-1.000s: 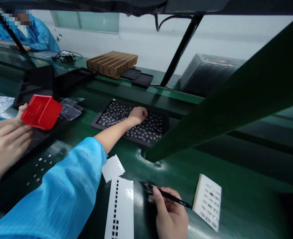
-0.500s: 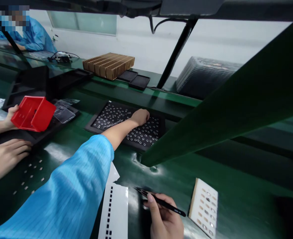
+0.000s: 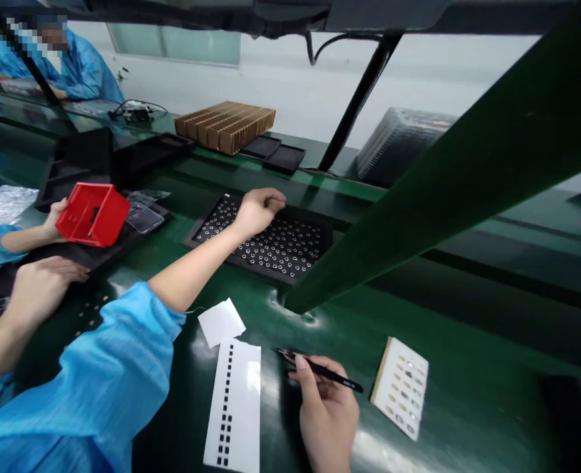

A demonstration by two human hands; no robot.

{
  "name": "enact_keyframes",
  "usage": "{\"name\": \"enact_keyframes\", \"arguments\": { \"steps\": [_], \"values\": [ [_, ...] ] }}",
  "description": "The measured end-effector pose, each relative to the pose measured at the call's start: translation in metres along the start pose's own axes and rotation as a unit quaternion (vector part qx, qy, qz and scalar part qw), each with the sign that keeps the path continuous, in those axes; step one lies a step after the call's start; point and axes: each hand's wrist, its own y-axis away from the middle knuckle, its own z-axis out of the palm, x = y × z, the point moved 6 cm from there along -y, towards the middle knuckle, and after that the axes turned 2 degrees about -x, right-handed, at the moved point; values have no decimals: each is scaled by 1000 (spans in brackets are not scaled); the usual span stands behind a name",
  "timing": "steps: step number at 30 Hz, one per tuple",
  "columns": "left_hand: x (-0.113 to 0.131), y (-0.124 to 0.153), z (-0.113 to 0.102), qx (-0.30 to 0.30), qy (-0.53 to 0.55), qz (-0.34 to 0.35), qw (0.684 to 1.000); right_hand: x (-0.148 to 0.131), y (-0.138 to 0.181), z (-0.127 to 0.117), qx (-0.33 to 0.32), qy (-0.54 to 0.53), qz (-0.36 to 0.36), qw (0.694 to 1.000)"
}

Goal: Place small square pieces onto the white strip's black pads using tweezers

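Your left hand (image 3: 257,209) hovers, fingers curled together, just above the black parts tray (image 3: 315,238). Your right hand (image 3: 326,410) pinches black tweezers (image 3: 320,371). The sticker strip (image 3: 235,404) to its left looks mostly used.

Loose light-blue striped sleeve (image 3: 98,394), pushed-up cuff, bare forearm

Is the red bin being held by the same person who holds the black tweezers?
No, the red bin is held by a co-worker's hand at the left; the tweezers sit in the wearer's right hand.
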Motion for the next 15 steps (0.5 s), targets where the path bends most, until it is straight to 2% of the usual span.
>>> {"name": "enact_keyframes", "arguments": {
  "steps": [2, 5, 8, 9, 11, 15],
  "values": [
    [14, 37, -35, 22, 16, 3, 1000, -3, 0, 1, -3, 3, -3, 1000],
    [31, 107, -87, 66, 51, -10, 996, -2, 1, 2, -6, -4, -4, 1000],
    [31, 168, -121, 82, 41, -51, 994, 0, 1, 3, -5, -21, -9, 1000],
    [29, 179, -125, 77, 18, -55, 995, 0, 1, 4, -4, -24, -13, 1000],
    [24, 182, -121, 57, -39, -36, 997, 0, 1, 5, -4, -25, -21, 999],
    [28, 145, -80, -12, -94, 29, 995, -1, 1, 6, -9, -21, -27, 999]
  ]
}}
